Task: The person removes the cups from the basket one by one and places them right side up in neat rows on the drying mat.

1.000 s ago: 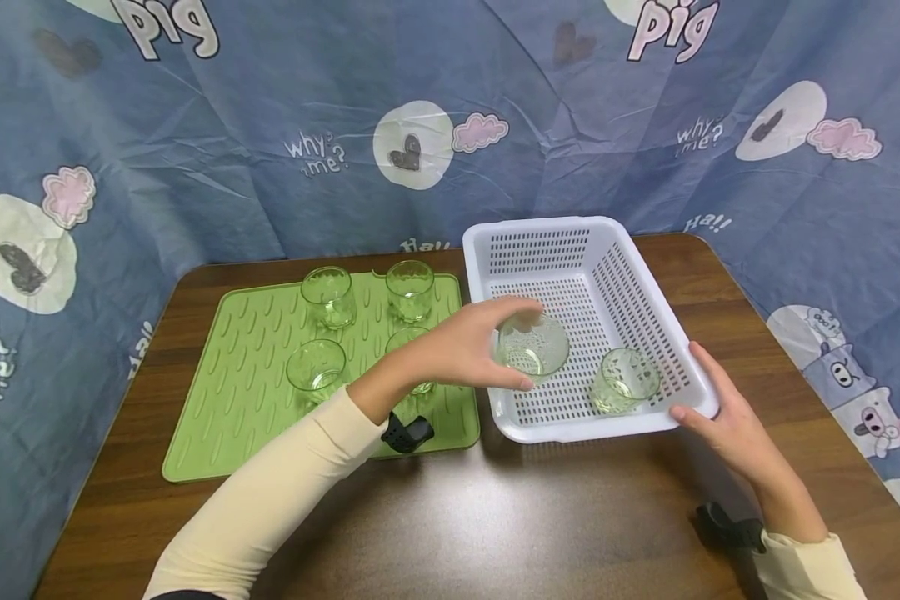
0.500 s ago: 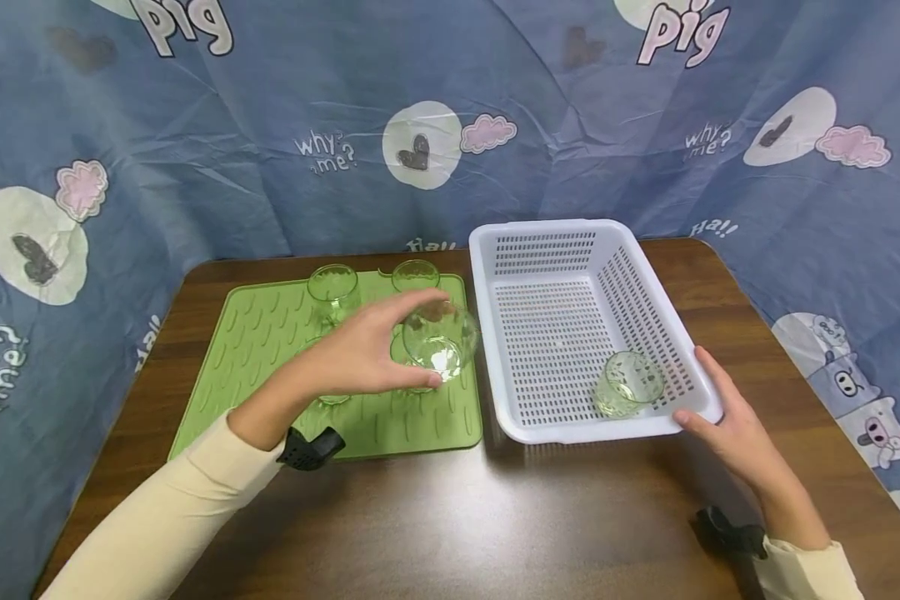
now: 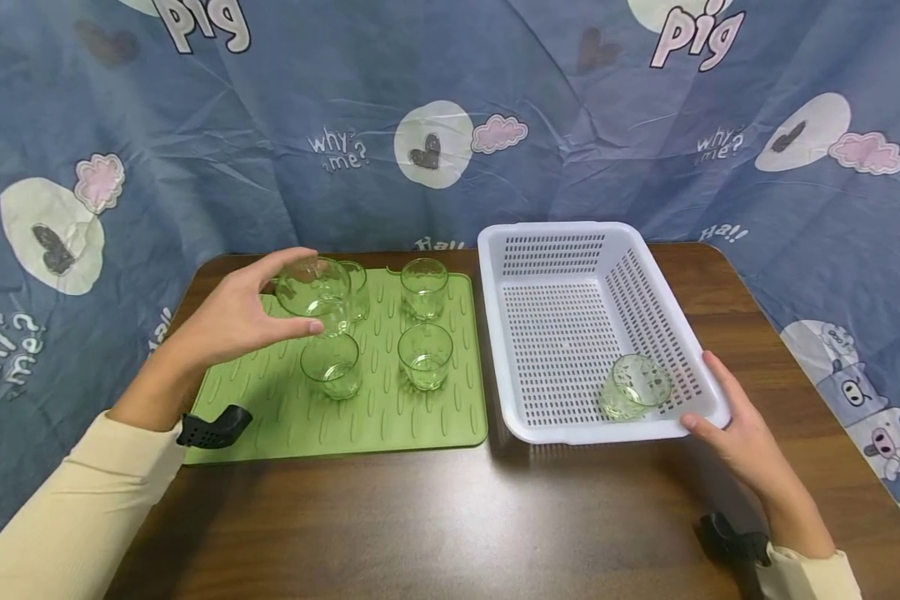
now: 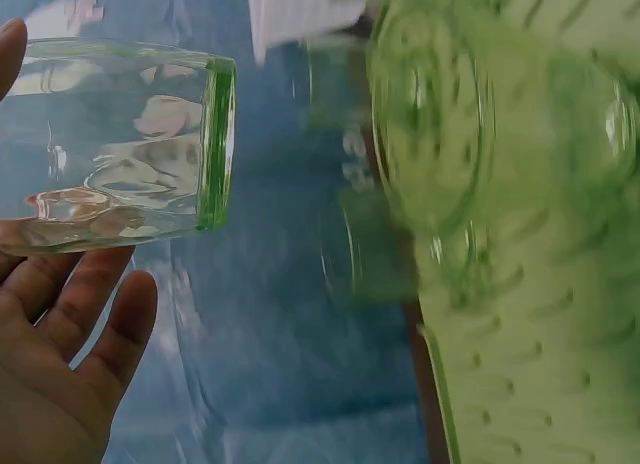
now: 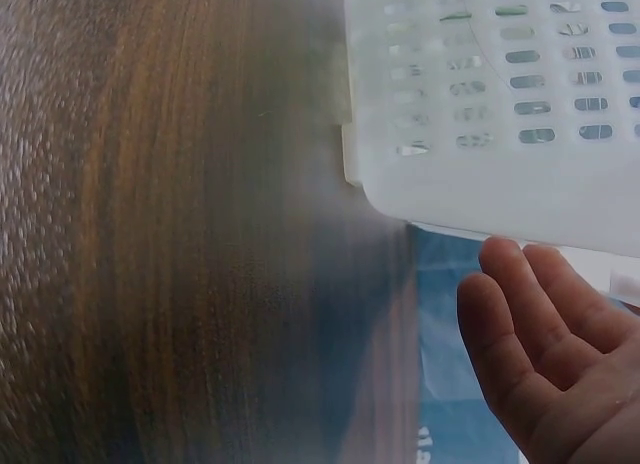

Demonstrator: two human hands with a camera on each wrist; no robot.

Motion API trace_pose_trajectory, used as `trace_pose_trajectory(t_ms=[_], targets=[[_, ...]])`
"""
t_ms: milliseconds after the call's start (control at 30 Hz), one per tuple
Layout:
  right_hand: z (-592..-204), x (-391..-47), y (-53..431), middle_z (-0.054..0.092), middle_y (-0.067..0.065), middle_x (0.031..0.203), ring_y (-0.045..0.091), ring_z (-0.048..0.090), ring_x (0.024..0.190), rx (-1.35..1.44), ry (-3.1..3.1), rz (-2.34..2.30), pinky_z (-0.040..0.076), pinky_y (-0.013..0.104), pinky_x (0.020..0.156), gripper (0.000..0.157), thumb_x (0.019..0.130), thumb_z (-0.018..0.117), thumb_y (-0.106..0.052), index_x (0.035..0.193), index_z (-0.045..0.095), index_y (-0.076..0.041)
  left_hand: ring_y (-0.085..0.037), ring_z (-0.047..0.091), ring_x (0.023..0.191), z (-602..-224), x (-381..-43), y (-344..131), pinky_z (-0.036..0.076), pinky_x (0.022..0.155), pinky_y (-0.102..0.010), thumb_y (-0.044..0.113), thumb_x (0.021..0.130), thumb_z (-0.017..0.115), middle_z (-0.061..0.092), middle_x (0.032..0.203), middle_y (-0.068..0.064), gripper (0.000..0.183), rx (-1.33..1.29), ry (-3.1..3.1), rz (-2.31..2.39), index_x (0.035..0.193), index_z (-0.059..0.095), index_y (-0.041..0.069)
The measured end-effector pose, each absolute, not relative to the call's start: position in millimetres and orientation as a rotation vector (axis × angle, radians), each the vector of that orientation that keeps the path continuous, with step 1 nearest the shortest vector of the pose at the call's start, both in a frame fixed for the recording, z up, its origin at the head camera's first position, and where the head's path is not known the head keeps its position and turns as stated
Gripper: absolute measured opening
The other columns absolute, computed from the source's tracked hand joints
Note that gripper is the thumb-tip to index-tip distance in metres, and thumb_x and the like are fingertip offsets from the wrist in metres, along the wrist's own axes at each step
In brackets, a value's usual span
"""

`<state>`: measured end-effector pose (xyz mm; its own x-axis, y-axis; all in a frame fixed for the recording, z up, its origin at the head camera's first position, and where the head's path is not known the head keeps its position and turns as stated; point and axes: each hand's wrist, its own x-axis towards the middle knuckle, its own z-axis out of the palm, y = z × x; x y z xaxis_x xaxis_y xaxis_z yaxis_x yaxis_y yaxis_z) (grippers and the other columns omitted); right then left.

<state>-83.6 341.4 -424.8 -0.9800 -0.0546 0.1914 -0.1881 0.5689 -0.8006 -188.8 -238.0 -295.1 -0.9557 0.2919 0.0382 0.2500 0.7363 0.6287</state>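
My left hand [image 3: 232, 315] holds a clear green-tinted drinking glass [image 3: 317, 292] between thumb and fingers, above the back left of the green drying mat [image 3: 262, 417]. In the left wrist view the held glass [image 4: 130, 149] lies on its side across the picture, apart from the mat. Several similar glasses stand on the mat, among them a front one [image 3: 425, 358] and a back one [image 3: 423, 287]. My right hand [image 3: 742, 433] grips the near right corner of a white plastic basket [image 3: 498, 367], thumb at the front and fingers along the side. Inside that corner is one tilted glass [image 3: 633, 387].
Mat and basket sit side by side on a dark wooden table [image 3: 450, 517], the mat on the left. Behind the table hangs a blue printed cloth [image 3: 375, 200]. Standing glasses lie close to the right and front of the held glass.
My left hand has carried the glass from over the basket leftward, past the standing glasses, to above the mat's back left. My right hand stays at the basket corner.
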Motion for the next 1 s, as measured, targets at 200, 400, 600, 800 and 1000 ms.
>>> trace_pose_trajectory(t_ms=[200, 400, 600, 800, 1000], targets=[[-426, -85, 341, 0.047, -0.037, 0.119, -0.017, 0.055, 0.095, 0.206, -2.646, 1.4, 0.05, 0.008, 0.067, 0.094, 0.083, 0.07, 0.009, 0.16, 0.019, -0.01, -0.015, 0.053, 0.124, -305, -206, -275, 0.042, 0.108, -0.044, 0.031, 0.081, 0.083, 0.052, 0.146, -0.011, 0.085, 0.308, 2.873, 1.1, 0.153, 0.038, 0.026], [-426, -86, 341, 0.047, -0.037, 0.118, -0.016, 0.056, 0.094, 0.196, -2.646, 1.404, 0.05, 0.009, 0.066, 0.093, 0.083, 0.07, 0.01, 0.16, 0.019, -0.009, 0.012, 0.05, 0.101, -321, -223, -306, 0.04, 0.076, -0.007, 0.029, 0.086, 0.078, 0.057, 0.139, -0.002, 0.077, 0.229, 2.921, 1.124, 0.152, 0.04, 0.016], [-425, -87, 340, 0.045, -0.036, 0.119, -0.016, 0.055, 0.094, 0.198, -2.659, 1.402, 0.051, 0.01, 0.065, 0.094, 0.084, 0.07, 0.009, 0.16, 0.017, -0.01, -0.018, 0.05, 0.122, -332, -238, -318, 0.039, 0.092, -0.022, 0.037, 0.088, 0.075, 0.05, 0.147, -0.017, 0.084, 0.108, 2.906, 1.081, 0.156, 0.032, 0.011], [-426, -86, 342, 0.047, -0.036, 0.12, -0.016, 0.055, 0.094, 0.217, -2.633, 1.402, 0.05, 0.008, 0.065, 0.094, 0.082, 0.069, 0.012, 0.159, 0.019, -0.007, -0.044, 0.037, 0.141, -354, -252, -318, 0.033, 0.112, -0.061, 0.036, 0.09, 0.073, 0.038, 0.155, -0.026, 0.095, 0.033, 2.791, 1.128, 0.159, 0.016, 0.004], [-426, -86, 342, 0.045, -0.038, 0.12, -0.017, 0.053, 0.094, 0.208, -2.658, 1.37, 0.049, 0.008, 0.065, 0.095, 0.082, 0.071, 0.01, 0.159, 0.019, -0.008, -0.05, 0.034, 0.141, -372, -257, -323, 0.036, 0.108, -0.065, 0.04, 0.092, 0.069, 0.031, 0.159, -0.026, 0.098, -0.037, 2.771, 1.098, 0.16, 0.009, 0.003]])
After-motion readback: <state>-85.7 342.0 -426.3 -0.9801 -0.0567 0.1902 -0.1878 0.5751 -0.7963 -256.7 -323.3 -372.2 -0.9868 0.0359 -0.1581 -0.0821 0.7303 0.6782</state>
